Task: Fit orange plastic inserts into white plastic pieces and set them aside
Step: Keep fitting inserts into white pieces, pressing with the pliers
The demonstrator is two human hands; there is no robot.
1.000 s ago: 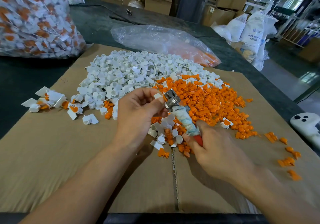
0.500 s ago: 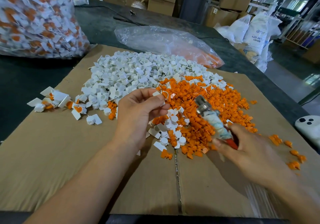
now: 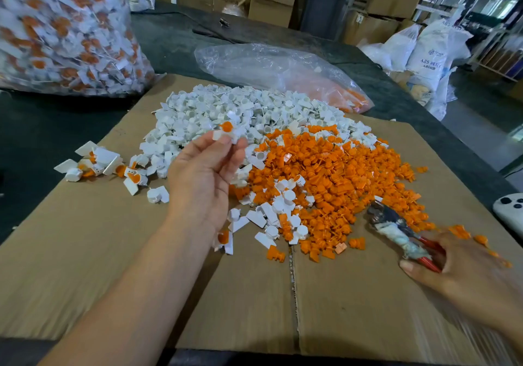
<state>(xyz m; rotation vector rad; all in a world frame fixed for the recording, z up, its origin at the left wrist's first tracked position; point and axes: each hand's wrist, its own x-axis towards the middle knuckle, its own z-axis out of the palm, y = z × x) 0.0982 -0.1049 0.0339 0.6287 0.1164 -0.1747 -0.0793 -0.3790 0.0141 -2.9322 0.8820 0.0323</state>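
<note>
The left hand (image 3: pixel 206 167) pinches one white piece (image 3: pixel 240 133) with one orange insert (image 3: pixel 226 126) seated in it, raised over one white heap (image 3: pixel 215 105) beside one orange heap (image 3: pixel 345 173) on one cardboard sheet (image 3: pixel 85 252), while the right hand (image 3: pixel 467 272) grips one pair of pliers (image 3: pixel 396 228).

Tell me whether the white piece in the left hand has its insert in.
In: an orange insert sits in the white piece pinched by the left hand.
</note>
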